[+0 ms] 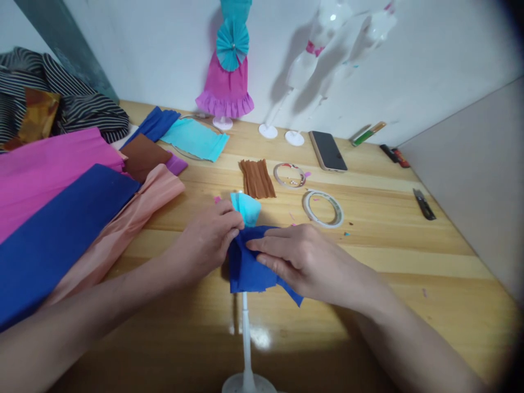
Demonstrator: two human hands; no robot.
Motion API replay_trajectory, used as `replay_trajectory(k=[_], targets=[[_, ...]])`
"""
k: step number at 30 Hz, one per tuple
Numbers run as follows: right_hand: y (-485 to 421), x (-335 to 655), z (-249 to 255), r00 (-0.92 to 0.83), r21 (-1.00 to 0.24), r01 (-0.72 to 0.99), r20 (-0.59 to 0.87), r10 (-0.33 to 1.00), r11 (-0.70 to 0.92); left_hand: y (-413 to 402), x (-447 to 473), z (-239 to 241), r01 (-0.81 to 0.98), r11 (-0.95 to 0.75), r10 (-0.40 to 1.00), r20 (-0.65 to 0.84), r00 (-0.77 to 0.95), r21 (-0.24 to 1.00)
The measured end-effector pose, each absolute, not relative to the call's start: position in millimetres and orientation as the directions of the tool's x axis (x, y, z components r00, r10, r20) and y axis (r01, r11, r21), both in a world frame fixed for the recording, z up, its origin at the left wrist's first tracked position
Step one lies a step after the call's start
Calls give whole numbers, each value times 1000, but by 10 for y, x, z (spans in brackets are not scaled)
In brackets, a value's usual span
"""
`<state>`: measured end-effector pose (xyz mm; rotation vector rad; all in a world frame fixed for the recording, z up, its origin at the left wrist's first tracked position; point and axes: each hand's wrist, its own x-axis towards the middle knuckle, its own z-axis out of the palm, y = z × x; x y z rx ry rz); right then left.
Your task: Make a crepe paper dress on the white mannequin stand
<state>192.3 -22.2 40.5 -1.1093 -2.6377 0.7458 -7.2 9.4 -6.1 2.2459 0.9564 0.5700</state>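
Head view: Your left hand (216, 234) pinches a blue sheet (251, 275) at its far edge while your right hand (292, 254) grips its folds, between a turquoise piece (246, 208) and a white stand's (246, 341) bare stem, over the bench (393, 232).

- Glare patch on the surface (409, 267), low centre
- Shadows on the wall (155, 49) beside the mannequins (302, 71)
- Right corners dark, blurred
- Foreground dimmer

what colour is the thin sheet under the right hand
The thin sheet is deep blue, clearest in the head view.
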Motion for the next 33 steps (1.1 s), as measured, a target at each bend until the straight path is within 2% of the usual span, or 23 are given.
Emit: replay_trajectory(k=[5,9,14,16,19,22,25,29,33], targets=[[-224,1872,391,-688,-469,680,-144,711,563,67,-59,-18,499,-539,785,190,590,679],[-221,1880,376,-679,-497,675,-130,722,545,12,-61,79,479,-561,791,268,549,675],[-202,1922,339,-683,-578,629,-94,724,519,-135,-83,181,527,-634,680,84,729,566],[-184,1932,317,-689,-628,592,-70,722,504,-203,-91,183,563,-660,654,11,756,497],[-150,1932,283,-599,-694,554,50,799,459,-279,-105,154,606,-644,685,-2,729,467],[-116,1920,254,-471,-698,577,140,871,424,-306,-113,132,667,-533,783,5,622,521],[-93,1904,225,-461,-644,620,164,872,448,-296,-107,146,701,-373,842,-97,531,608],[-87,1881,176,-475,-611,632,181,861,477,-287,-77,185,699,-149,820,-308,482,699],[-84,1848,128,-467,-623,625,184,865,470,-311,-53,194,600,110,727,-475,495,792]])
